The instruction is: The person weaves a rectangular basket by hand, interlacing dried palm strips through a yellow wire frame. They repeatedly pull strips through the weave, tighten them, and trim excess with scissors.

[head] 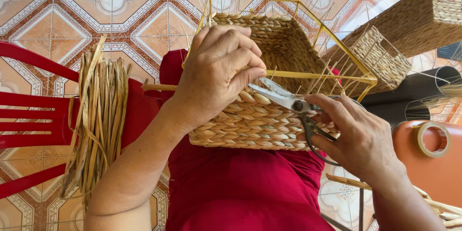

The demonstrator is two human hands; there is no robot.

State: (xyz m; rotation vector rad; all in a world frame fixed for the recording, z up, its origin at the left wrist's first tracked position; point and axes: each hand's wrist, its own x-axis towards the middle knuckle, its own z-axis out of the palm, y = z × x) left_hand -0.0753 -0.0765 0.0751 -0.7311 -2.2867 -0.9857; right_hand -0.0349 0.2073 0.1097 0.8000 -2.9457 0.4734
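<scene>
Here, item by item, as seen from the head camera.

Left hand (219, 74): forearm rising from the lower left, wrist bent, palm down over the near rim of the woven basket (260, 110); fingers curled and pressed on the rim, thumb and forefinger pinched together at the blade tips.

Right hand (358, 137): entering from the lower right, closed around the dark handles of the scissors (288, 101); the metal blades point left and lie nearly together at the basket rim, meeting the left fingertips.

Woven basket: rectangular, pale plaited fibre, resting on the person's lap over red cloth, mouth facing away; a yellow wire frame (332, 33) stands out beyond the unfinished weave, with loose strands poking up.

Bundle of dried straw strips (98, 115): draped over a red plastic chair (29, 115), left of the lap.

Tape roll (433, 139): tan ring, lying flat on an orange surface at right.

Further woven baskets (414, 19): upper right, on the patterned tile floor (110, 0).
</scene>
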